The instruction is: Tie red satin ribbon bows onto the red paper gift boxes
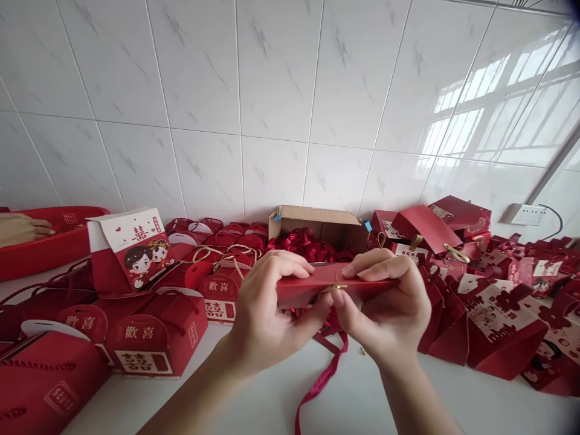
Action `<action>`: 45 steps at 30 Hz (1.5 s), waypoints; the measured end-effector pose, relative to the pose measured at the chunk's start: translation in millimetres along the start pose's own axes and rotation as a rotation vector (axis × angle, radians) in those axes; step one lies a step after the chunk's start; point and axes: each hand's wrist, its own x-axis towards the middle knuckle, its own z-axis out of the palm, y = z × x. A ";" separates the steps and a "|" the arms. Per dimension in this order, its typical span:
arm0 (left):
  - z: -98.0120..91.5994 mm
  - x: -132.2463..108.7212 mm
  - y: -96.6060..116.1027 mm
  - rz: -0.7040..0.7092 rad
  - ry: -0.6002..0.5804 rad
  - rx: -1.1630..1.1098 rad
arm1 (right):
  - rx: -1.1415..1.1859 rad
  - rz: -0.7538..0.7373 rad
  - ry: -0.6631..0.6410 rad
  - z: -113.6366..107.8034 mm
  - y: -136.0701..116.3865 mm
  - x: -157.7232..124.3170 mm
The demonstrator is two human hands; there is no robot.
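Between my two hands is a red gift box [299, 289], held up in front of me above the white table. My left hand [267, 308] grips its left end, fingers over the top edge and thumb on the near side. My right hand [389, 302] grips the right end the same way. The right thumb presses on a small gold fastener [336, 288] at the middle of the near face, and the left thumb tip lies close beside it. A dark pink ribbon [324, 377] trails on the table below the hands.
An open cardboard box [317, 215] of red ribbons stands against the tiled wall. Red gift boxes [158, 332] crowd the left, and more red boxes [502, 326] the right. Another person's hand [27, 229] is over a red basin [45, 260] at far left. A power socket [524, 214] sits at right.
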 end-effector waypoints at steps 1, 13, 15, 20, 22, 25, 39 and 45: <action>-2.7 1.2 -0.1 0.017 -0.022 0.011 | -0.005 -0.012 -0.003 -1.1 0.5 0.4; -45.8 16.3 -5.3 -0.098 -0.462 0.362 | -0.089 -0.125 0.018 -14.0 6.0 9.5; -49.5 17.9 -10.2 -0.093 -0.498 0.355 | -0.093 -0.108 0.029 -14.6 5.5 9.9; -68.4 26.0 -14.3 -0.071 -0.565 0.173 | -0.127 -0.096 0.038 -16.2 7.5 11.0; -78.3 28.5 -13.0 -0.062 -0.493 0.093 | -0.131 -0.098 0.013 -16.7 8.8 11.1; -87.0 29.0 -9.7 -0.044 -0.299 -0.065 | -0.117 -0.093 -0.085 -14.9 9.3 9.0; -63.7 19.3 8.7 -0.284 -0.158 -0.195 | -0.056 -0.204 -0.359 -0.9 1.2 0.6; -55.8 20.9 6.8 -0.189 -0.379 -0.153 | -0.081 -0.196 -0.332 -4.4 2.7 1.4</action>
